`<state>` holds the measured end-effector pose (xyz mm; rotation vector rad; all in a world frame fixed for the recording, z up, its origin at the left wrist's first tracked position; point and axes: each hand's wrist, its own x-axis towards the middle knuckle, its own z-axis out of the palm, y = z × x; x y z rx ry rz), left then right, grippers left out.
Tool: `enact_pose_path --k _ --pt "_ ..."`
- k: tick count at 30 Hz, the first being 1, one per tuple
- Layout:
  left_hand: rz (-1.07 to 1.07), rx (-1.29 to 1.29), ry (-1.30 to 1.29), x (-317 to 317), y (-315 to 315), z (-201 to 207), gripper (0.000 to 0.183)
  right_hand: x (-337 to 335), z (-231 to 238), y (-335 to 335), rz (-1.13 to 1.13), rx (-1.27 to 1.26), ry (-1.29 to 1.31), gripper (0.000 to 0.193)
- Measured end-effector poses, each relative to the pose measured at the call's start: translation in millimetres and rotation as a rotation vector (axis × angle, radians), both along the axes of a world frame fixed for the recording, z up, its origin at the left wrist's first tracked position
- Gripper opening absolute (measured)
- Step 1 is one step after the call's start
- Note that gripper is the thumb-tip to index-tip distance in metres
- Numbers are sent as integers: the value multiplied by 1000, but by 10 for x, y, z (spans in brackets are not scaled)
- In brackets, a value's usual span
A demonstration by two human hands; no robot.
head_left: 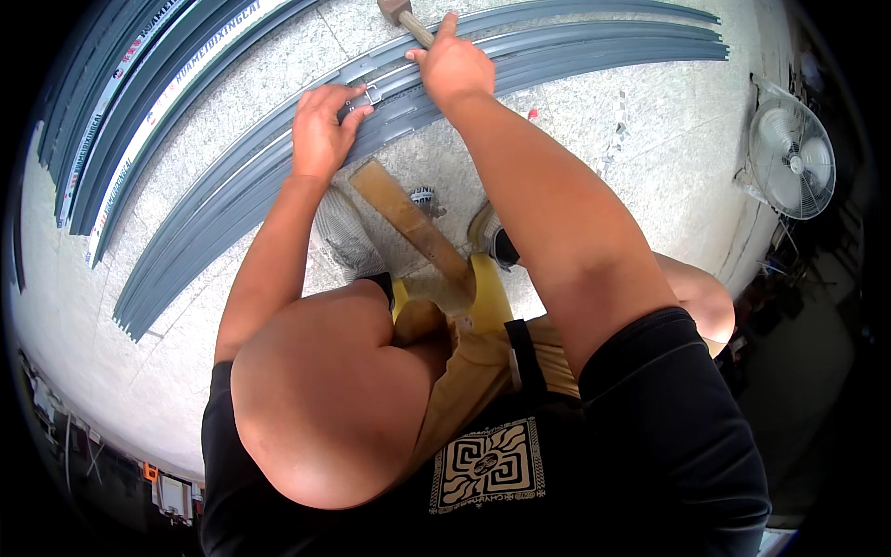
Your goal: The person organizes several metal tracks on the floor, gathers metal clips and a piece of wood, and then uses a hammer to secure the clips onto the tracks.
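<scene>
Long grey channel profiles (594, 53) lie side by side across the floor in front of me. My left hand (321, 128) rests on them with thumb and fingers pinching a small bright metal clip (373, 95). The clip sits against the profiles, and its lower part is hidden by my fingers. To the right, my right hand (457, 69) is closed around the wooden handle (418, 28) of a hammer, its index finger stretched along it. The brown hammer head (394, 8) points away from me over the far profiles, partly cut off by the picture's edge.
More grey profiles with white printed strips (158, 116) lie in bundles at the far left. A wooden board (408, 221) and a yellow stool-like piece (490, 295) are between my legs, near my shoes. A round fan (792, 160) stands at the right.
</scene>
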<state>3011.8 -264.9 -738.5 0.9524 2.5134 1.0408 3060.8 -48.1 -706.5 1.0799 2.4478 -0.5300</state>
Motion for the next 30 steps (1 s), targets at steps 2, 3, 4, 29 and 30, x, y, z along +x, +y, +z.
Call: enact_pose_path --k 2,3,4,29,30 --pt "16 -9 -10 9 6 1 32 16 -27 17 9 5 16 92" --pt "34 -23 -35 16 -16 16 32 14 -1 10 -4 -24 8 93" --pt "32 -24 -33 7 -26 21 32 -2 20 9 -5 -25 10 93" --pt "77 27 -77 -63 -234 79 33 -98 59 -68 21 -24 -25 87" --pt "87 23 -70 -27 -259 63 33 -61 32 -38 21 2 -39 86"
